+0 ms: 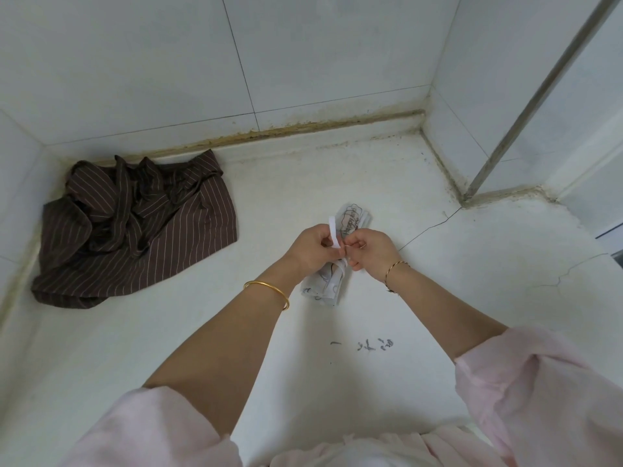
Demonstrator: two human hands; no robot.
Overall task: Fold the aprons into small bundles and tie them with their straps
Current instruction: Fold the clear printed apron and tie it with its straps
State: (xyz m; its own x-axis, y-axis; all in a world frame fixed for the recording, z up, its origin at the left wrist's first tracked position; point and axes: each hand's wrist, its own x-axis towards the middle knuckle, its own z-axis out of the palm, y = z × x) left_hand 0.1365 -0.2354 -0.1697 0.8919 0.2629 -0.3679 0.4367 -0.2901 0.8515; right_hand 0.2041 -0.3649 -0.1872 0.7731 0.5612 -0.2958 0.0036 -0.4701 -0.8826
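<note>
**White apron (324, 286) nearly tied, brown apron (135, 227) not yet folded**

Rolled small, the white apron lies on the table (438, 315) directly beneath both hands. The left hand (312, 249) pinches its upright strap (333, 232). The right hand (369, 249) pinches the strap alongside, apparently forming the knot. The brown apron sits crumpled well to the left.

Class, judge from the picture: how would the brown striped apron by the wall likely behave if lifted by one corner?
The brown striped apron would probably flop and unfold, since it lies in soft crumpled folds. It looks thin, so likely light. Its loose straps may dangle and snag.
</note>
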